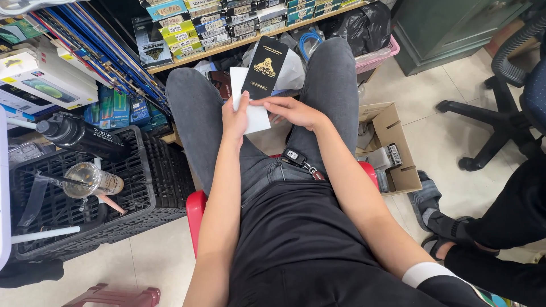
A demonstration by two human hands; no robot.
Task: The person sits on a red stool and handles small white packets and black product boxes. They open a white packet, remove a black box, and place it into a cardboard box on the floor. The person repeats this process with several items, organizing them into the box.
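- One white box lies far left, above a black crate.
- Left hand pinches one white sleeve over the lap, thumb on its face.
- One black packet with gold print stands behind it.
- Right hand rests fingers together on the sleeve's edge.
- One open cardboard box sits right.

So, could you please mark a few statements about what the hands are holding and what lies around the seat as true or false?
1. The left hand grips a black packet and a white card. True.
2. The right hand hangs free at the person's side. False: its fingers rest on the white card.
3. A key fob hangs at the waist. True.
4. The cardboard box sits on the person's lap. False: it sits on the floor beside the stool.
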